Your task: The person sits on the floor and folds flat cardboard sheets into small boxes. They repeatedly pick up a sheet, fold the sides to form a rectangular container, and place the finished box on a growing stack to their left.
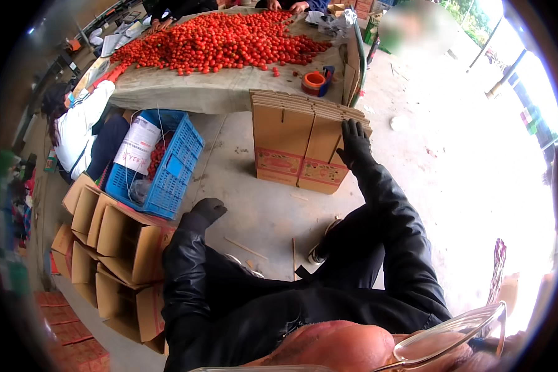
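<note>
Right of centre, the right hand [356,147] lies open against upright flattened cartons [294,133], perhaps steadying them; left of centre, the left hand [207,212] curls, contents unclear.

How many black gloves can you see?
2: one on the left hand, near the blue crate; one on the right hand, at the flat boxes. Others may be hidden.

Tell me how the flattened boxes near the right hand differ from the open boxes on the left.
The flattened boxes are folded thin and pressed together; the open boxes are spread into hollow shapes, with their insides showing. The flattened boxes stand upright in one tight block with the right hand against it; the open boxes form a looser pile near the left hand. Both are brown cardboard with red printing.
</note>
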The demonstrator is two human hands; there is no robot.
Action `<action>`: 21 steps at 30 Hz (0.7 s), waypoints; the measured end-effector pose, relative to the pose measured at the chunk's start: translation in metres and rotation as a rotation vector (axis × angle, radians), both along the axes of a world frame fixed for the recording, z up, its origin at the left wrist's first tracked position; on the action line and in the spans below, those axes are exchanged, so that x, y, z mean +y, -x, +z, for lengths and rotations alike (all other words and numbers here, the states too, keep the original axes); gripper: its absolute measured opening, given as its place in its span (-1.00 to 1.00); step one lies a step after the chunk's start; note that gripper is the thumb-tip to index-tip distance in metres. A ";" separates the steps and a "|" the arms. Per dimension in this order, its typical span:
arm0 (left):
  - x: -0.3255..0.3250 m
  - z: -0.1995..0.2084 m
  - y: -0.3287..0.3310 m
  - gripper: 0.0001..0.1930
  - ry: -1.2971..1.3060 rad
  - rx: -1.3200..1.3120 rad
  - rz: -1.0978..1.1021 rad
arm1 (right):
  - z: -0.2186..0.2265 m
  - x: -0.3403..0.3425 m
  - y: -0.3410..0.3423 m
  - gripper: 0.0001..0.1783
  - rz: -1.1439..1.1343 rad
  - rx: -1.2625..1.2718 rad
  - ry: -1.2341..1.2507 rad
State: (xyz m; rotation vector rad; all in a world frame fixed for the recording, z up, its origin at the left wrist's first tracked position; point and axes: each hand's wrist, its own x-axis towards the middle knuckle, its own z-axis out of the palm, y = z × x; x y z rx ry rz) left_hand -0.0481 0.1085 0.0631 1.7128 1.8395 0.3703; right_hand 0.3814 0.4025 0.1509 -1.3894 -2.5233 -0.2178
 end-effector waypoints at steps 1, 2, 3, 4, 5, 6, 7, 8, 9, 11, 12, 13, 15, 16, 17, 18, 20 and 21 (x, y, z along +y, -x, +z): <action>-0.004 -0.005 0.002 -0.64 -0.019 -0.015 0.025 | -0.008 -0.004 0.000 0.02 -0.014 -0.024 0.019; -0.005 -0.010 0.005 -0.64 -0.038 -0.031 0.048 | -0.016 -0.005 0.002 0.01 -0.031 -0.049 0.036; -0.004 -0.015 0.008 -0.64 -0.060 -0.048 0.069 | -0.020 0.000 0.004 0.00 -0.034 -0.062 0.010; 0.001 -0.013 0.004 -0.64 -0.090 -0.011 0.018 | -0.024 0.003 0.002 0.00 -0.040 -0.093 0.006; -0.003 -0.018 0.004 -0.63 -0.135 -0.006 0.039 | -0.026 0.000 0.001 -0.01 -0.040 -0.125 0.010; -0.009 -0.025 0.004 -0.63 -0.166 -0.005 0.064 | -0.025 -0.005 0.005 -0.05 -0.004 -0.097 0.015; -0.003 -0.011 -0.002 -0.62 -0.108 -0.071 0.073 | -0.028 -0.006 0.003 -0.08 -0.004 -0.113 -0.036; -0.007 -0.011 0.005 -0.61 -0.113 -0.034 0.058 | -0.025 -0.008 0.010 -0.11 -0.007 -0.129 -0.035; -0.006 -0.008 0.004 -0.61 -0.099 -0.050 0.088 | -0.023 -0.011 0.012 -0.14 -0.024 -0.146 -0.040; -0.006 -0.001 0.003 -0.60 -0.067 -0.079 0.146 | -0.022 -0.011 0.012 -0.16 -0.052 -0.173 -0.059; -0.007 -0.003 0.001 -0.60 -0.048 -0.076 0.132 | -0.023 -0.014 0.011 -0.17 -0.062 -0.185 -0.068; -0.004 -0.002 0.002 -0.59 -0.041 -0.068 0.120 | -0.024 -0.014 0.010 -0.18 -0.051 -0.179 -0.084; -0.004 -0.001 0.003 -0.60 -0.016 -0.046 0.112 | -0.025 -0.017 0.006 -0.20 -0.029 -0.165 -0.116; -0.002 0.000 0.001 -0.60 -0.001 -0.037 0.113 | -0.024 -0.017 0.005 -0.28 -0.006 -0.142 -0.155; -0.001 0.001 -0.001 -0.60 0.014 -0.029 0.113 | -0.024 -0.017 0.005 -0.32 -0.014 -0.135 -0.145; -0.001 0.002 -0.003 -0.60 -0.005 -0.043 0.117 | -0.024 -0.017 0.004 -0.37 -0.021 -0.127 -0.135; -0.002 0.002 -0.005 -0.61 -0.045 -0.069 0.125 | -0.021 -0.017 0.003 -0.45 -0.010 -0.095 -0.140; -0.004 -0.001 -0.006 -0.61 -0.054 -0.063 0.111 | -0.019 -0.016 0.002 -0.49 0.011 -0.072 -0.155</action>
